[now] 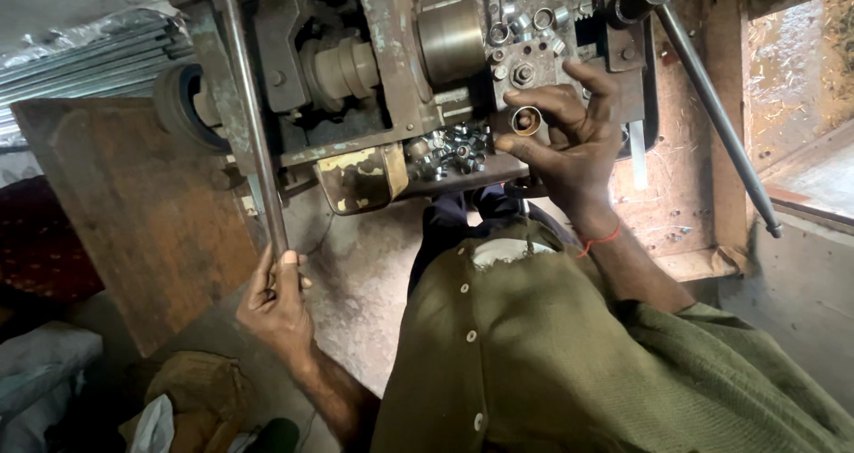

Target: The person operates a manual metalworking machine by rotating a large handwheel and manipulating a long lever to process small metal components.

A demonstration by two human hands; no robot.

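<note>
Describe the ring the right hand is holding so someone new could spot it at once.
Start at the big rusty machine across the top of the view. Below its round drum, the right hand pinches a short metal ring between thumb and fingertips. Unlike the loose rings in the tray beside it, this one is held up alone, its open bore facing the camera.

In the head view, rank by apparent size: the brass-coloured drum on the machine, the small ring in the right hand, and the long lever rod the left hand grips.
1. Long lever rod, gripped by the left hand.
2. Brass-coloured drum.
3. Small ring, pinched in the right hand fingers.
</note>
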